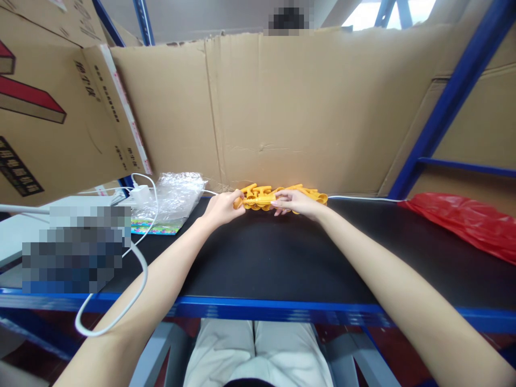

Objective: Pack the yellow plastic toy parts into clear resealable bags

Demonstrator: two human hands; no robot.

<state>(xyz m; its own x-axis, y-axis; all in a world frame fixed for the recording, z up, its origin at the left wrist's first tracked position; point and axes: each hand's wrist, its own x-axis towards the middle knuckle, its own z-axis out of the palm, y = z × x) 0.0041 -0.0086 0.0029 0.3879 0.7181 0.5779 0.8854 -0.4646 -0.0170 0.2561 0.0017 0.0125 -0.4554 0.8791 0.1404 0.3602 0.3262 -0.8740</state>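
Observation:
Both hands reach to the back of the black tabletop [278, 258]. Between them is a yellow plastic piece [260, 199] with a slim, handle-like shape; its exact kind is too small to make out. My left hand [222, 208] is closed around its left end. The fingers of my right hand [296, 203] pinch its right end. Just behind lies a row of similar yellow plastic pieces [308, 191], some with rounded, ring-like ends. My hands partly cover this row.
A cardboard wall [306, 113] rises behind the table. To the left are a clear plastic bag [181, 188], a white charger [141, 195] and a looped white cable [143, 274]. A red plastic bag [463, 223] lies right. Blue metal edging [278, 309] borders the front.

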